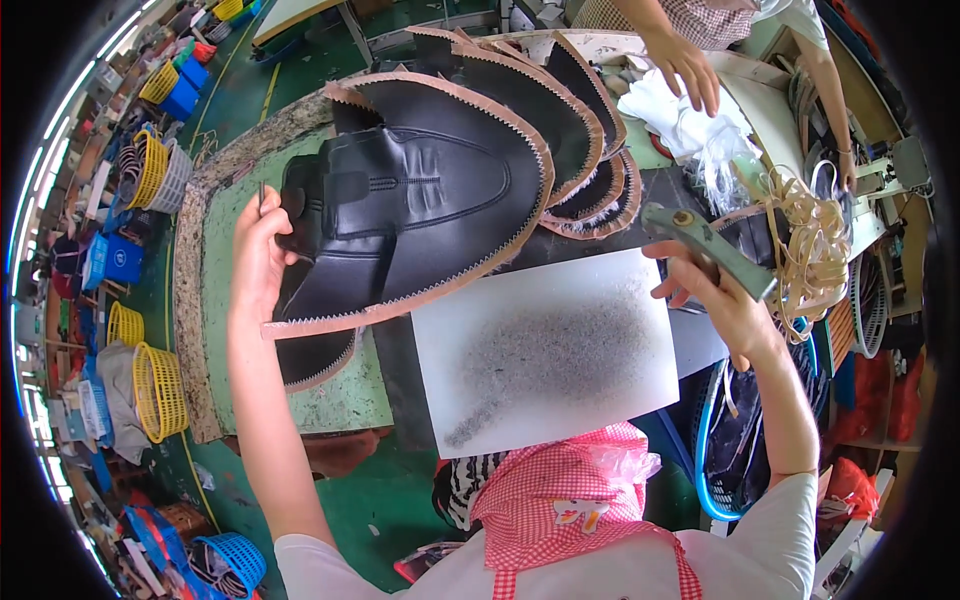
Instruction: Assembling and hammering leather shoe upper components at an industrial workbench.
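Note:
A black leather shoe upper point(455, 205), with stitched lines and a zigzag-cut brown edge, is held up over the left part of the bench. My left hand point(262, 250) grips its left end; a thin dark rod point(262, 198) also sticks up from these fingers. In my right hand point(735, 310) is a hammer point(708, 248) with a worn green-grey head, raised over the right edge of a white board point(560, 350). Dark marks cover the board's middle. Several similar uppers point(530, 110) lie piled behind the held one.
Across the bench a co-worker's hand point(685, 68) hangs above white plastic wrapping point(700, 125). Tan strips point(805, 250) are heaped at the right. Below them stands a blue-rimmed basket point(705, 450). Yellow baskets point(160, 390) and blue bins line the left side.

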### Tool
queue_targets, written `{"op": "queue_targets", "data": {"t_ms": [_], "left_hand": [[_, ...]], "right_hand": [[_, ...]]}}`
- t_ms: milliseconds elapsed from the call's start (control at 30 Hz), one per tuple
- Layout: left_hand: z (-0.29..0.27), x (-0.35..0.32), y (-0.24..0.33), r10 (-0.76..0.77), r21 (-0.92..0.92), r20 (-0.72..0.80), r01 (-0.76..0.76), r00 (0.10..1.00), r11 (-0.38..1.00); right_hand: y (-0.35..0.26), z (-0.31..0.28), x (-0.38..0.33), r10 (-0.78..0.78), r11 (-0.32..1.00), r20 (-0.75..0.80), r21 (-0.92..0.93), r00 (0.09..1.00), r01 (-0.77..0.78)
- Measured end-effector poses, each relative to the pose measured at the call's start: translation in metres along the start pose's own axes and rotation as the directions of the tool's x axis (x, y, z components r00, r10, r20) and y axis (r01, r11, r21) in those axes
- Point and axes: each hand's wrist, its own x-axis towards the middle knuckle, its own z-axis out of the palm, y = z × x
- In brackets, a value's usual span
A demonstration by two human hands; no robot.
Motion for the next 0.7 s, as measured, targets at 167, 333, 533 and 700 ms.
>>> {"op": "queue_targets", "data": {"t_ms": [167,333,533,700], "left_hand": [[-0.003,0.028,0.003,0.319,0.554,-0.107,-0.209,0.942,0.805],[-0.094,0.057,0.062,0.858,0.875,-0.068,-0.383,0.51,0.297],[-0.034,-0.037,0.148,0.252,-0.006,0.041,-0.252,0.967,0.968],[0.089,-0.043,0.019,-0.12,0.382,0.677,-0.207,0.726,0.9]], "right_hand": [[-0.006,0.014,0.017,-0.089,0.996,0.055,-0.013,0.994,0.09],[-0.023,0.024,0.023,-0.106,0.994,0.138,-0.025,0.985,0.11],[-0.004,0.009,0.001,-0.036,0.998,0.034,0.049,0.999,0.034],[0.0,0.011,-0.016,-0.008,1.0,0.037,0.009,0.999,0.007]]}}
